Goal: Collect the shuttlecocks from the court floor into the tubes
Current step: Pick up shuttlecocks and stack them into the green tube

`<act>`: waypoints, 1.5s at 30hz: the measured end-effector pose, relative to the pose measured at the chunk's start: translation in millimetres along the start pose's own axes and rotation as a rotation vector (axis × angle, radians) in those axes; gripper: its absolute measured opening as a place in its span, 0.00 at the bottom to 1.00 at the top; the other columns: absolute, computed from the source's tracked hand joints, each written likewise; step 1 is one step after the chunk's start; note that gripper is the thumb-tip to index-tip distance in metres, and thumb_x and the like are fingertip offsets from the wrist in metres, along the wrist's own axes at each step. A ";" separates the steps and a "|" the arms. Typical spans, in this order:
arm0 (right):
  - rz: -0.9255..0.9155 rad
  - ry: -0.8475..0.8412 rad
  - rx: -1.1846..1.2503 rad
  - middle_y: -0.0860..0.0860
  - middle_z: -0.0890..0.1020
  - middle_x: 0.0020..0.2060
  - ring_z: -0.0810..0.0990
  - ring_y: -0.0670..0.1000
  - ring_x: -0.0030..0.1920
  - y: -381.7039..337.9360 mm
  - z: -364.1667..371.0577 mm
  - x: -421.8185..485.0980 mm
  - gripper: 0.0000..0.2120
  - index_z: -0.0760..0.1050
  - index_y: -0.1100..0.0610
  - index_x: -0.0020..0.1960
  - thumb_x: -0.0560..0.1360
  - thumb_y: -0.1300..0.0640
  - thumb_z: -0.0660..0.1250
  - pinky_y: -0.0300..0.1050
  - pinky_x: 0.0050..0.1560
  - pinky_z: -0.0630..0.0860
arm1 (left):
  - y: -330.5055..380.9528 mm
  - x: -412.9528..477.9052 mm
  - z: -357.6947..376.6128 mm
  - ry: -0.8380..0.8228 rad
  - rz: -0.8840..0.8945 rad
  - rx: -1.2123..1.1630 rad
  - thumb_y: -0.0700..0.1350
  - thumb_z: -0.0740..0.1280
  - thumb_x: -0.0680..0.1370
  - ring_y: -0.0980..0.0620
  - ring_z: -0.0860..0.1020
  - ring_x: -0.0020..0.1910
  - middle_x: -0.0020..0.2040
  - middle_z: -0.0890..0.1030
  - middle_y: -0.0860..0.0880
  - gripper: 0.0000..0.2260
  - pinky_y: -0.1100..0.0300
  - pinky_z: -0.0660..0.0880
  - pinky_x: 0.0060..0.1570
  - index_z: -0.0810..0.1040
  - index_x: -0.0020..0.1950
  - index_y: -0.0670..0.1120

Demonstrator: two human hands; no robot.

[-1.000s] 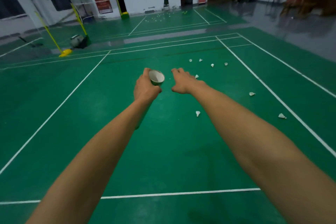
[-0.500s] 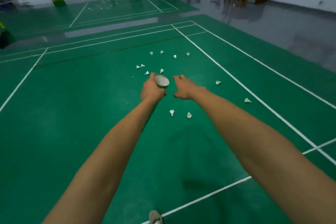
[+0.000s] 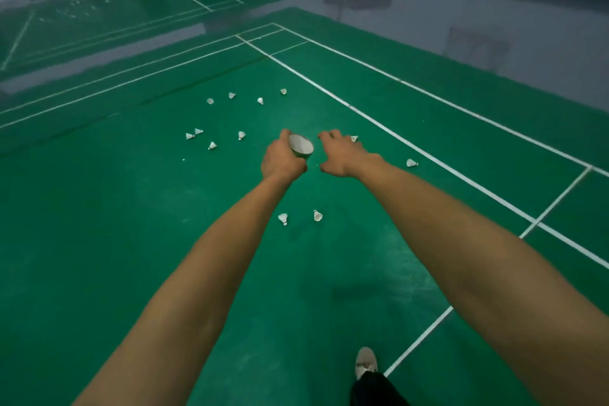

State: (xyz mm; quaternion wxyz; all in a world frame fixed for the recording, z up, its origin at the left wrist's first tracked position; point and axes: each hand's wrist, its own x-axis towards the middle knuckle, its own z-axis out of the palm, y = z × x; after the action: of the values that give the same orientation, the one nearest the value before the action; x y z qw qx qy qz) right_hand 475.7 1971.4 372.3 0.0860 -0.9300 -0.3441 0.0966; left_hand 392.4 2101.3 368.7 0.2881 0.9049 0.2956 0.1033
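The tube (image 3: 300,146) is in the left hand (image 3: 282,160), held out in front at arm's length. Its round open mouth tilts up toward the camera and a little to the right. Its long axis runs down and away behind the hand, which hides the body. The left hand's fingers are curled round the tube just under the rim. The inside shows pale, and whether anything lies in it cannot be told.

The right hand (image 3: 342,155) is just right of the tube and apart from it, palm down, fingers loosely spread and holding nothing. Both bare forearms stretch forward.

Shuttlecocks (image 3: 241,135) lie scattered on the green floor (image 3: 131,224). The two nearest lie side by side below the hands: the left shuttlecock (image 3: 283,218) has its cork toward the camera, the right shuttlecock (image 3: 317,215) its cork away. Another shows just past the right hand's fingers, and one lies near the white line (image 3: 461,175). A shoe (image 3: 365,362) is on the floor at the bottom edge.
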 end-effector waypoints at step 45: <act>0.253 -0.346 0.009 0.61 0.67 0.72 0.69 0.65 0.70 662.2 -16.0 692.0 0.35 0.59 0.57 0.77 0.76 0.52 0.70 0.63 0.66 0.70 | 330.3 730.4 562.3 -0.577 -0.096 -0.199 0.45 0.84 0.65 0.47 0.76 0.68 0.70 0.78 0.49 0.45 0.56 0.72 0.67 0.67 0.79 0.49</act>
State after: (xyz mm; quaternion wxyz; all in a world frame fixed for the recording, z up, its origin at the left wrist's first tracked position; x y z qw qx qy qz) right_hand 1407.5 1928.6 154.4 0.0170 -0.9348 -0.2339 0.2666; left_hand 1337.5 2058.9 116.4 0.4518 0.8493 0.2325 -0.1432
